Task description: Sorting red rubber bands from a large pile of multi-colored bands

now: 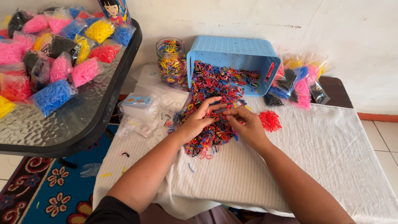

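A heap of small mixed-colour rubber bands [209, 97] spills from a tipped light-blue plastic basket [232, 56] onto a white cloth [323, 153]. My left hand [198, 120] rests on the heap with fingers spread and curled over the bands. Close beside it, my right hand [244, 124] has its fingertips pinched in the bands near the left hand's fingers. A small separate pile of red bands [270, 120] lies just right of my right hand.
A glass jar [171, 61] full of mixed bands stands left of the basket. Clear bags [145, 110] lie beside it. Sorted bags of bands [300, 81] lie right of the basket. A dark glass table [62, 120] at left carries several coloured bags. Patterned rug below.
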